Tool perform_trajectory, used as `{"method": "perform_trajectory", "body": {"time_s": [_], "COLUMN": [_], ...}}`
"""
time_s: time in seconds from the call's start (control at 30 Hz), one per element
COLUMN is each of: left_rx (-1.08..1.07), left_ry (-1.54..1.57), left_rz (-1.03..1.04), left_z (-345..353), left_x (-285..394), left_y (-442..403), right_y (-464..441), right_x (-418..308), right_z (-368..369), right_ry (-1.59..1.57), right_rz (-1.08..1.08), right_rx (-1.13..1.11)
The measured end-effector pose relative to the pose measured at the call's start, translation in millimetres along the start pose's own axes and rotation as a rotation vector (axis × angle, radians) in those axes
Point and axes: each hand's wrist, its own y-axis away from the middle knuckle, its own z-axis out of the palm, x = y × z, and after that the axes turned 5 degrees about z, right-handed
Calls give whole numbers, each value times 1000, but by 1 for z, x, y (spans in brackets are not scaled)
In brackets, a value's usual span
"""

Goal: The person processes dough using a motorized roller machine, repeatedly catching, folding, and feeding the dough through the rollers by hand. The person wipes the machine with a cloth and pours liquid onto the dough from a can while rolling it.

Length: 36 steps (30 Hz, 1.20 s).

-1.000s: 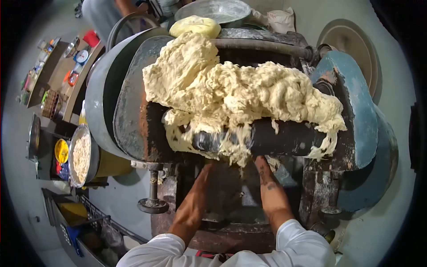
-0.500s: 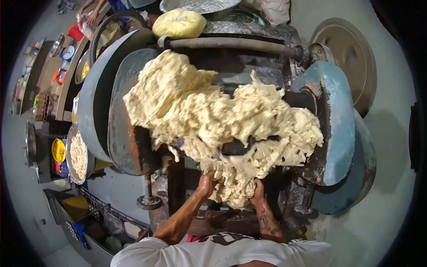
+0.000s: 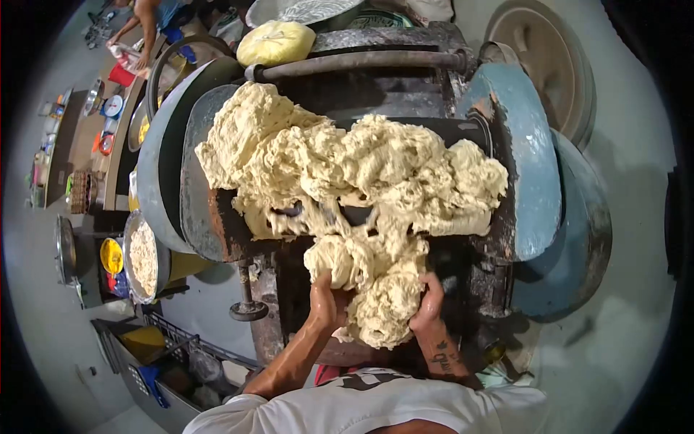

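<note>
Cupping one dough lump [image 3: 383, 315] joined to one bigger mass [image 3: 383, 155], the left hand [image 3: 327, 304] and right hand [image 3: 429, 307] bend their fingers against it, most tips hidden.

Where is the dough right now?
Mid-picture in the head view, the dough drapes over the machine between its two side plates, its near end bunched between the left hand and right hand.

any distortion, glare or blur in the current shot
Head view: wide-angle bending toward the edges, with black corners; head view: shine along the left forearm; head view: soft shadow on the floor at the right; head view: dough looks fairly crisp, while the far shelf items at left are too small to make out well.
</note>
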Motion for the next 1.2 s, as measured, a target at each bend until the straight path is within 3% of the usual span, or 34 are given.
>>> {"method": "perform_trajectory", "body": {"time_s": [0.03,0.13,0.17,0.3,0.4,0.47,0.5,0.6,0.67,0.73,0.8,0.87,0.93,0.97,1.0,1.1,1.13,1.2], "left_rx": [-8,28,42,140,94,230,195,197,151,135,110,130,278,248,222,216,210,203], "left_ry": [73,64,-24,40,146,-3,282,238,326,194,158,199,-51,125,109,126,87,0], "left_rz": [-78,122,127,149,234,228,271,309,362,314,442,428,414,445,464,457,437,393], "left_z": [18,41,36,87,106,111,136,139,146,156,162,175,181,189,192,198,201,204], "left_x": [16,23,21,37,44,48,58,59,62,78,81,95,108,113,119,128,132,138], "left_y": [13,11,5,11,6,9,17,-4,-27,-30,-62,-59,-53,-43,-43,-70,-65,-60], "right_y": [0,-13,9,-3,-16,-20,-17,-33,-41,-61,-69,-60,-32,-21,-10,88,105,106], "right_x": [0,-4,-8,-19,-28,-33,-33,-42,-50,-67,-72,-80,-75,-72,-70,-9,5,85], "right_z": [3,15,54,67,74,84,95,106,128,143,167,174,182,184,186,167,144,111], "right_ry": [29,83,153,35,45,63,-13,38,37,98,199,540,807,882,964,889,1070,1322], "right_rz": [-36,-201,-330,-350,-439,-497,-501,-759,-881,-947,-1139,-1178,-1255,-1304,-1348,-1106,-1066,-1723], "right_rx": [26,2,87,-4,-107,-115,-209,-91,-108,-192,-75,39,106,38,-29,-107,-271,29]}}
